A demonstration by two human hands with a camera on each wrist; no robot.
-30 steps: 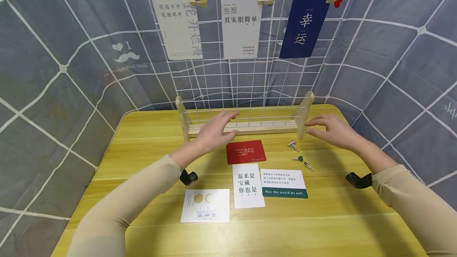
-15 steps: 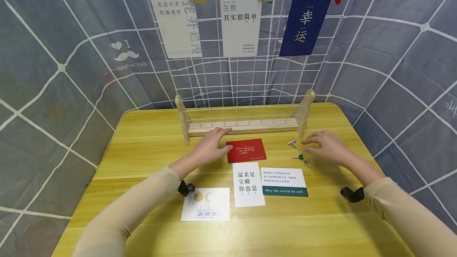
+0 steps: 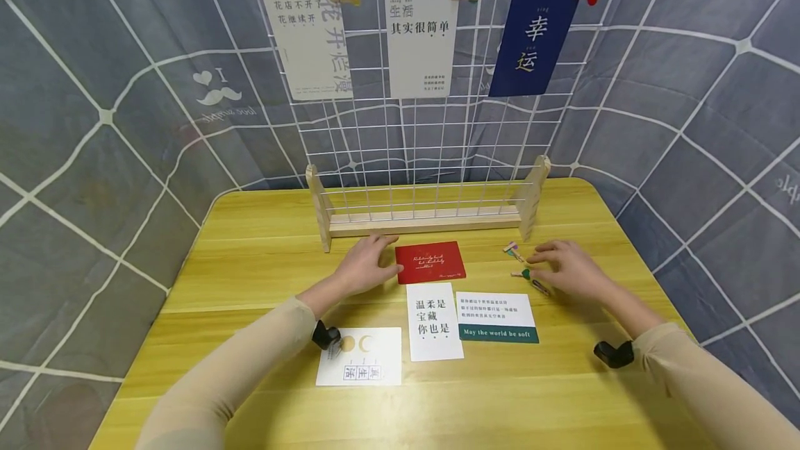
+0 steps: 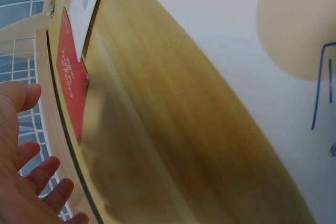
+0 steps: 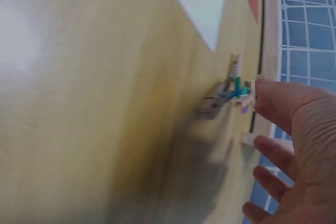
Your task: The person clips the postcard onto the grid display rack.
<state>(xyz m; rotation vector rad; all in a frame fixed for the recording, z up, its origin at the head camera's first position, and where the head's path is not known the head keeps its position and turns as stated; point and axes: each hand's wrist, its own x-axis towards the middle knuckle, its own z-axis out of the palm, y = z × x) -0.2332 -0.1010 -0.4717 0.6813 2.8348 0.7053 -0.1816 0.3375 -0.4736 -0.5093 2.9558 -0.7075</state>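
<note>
My left grip (image 3: pixel 367 266) has come down from the rack's wooden base (image 3: pixel 431 223) to the left edge of the red card (image 3: pixel 431 262), fingers loosely spread and holding nothing. My right grip (image 3: pixel 571 271) has dropped too — from beside the right upright (image 3: pixel 533 193) to the small clips (image 3: pixel 511 248) on the tabletop (image 3: pixel 475 401), thumb and fingers slightly apart; whether they touch any, I cannot tell. Card and clips both look within reach now — each still lying flat.

Beige sleeves (image 3: pixel 240 367), black wrist cameras (image 3: pixel 614 354)
</note>
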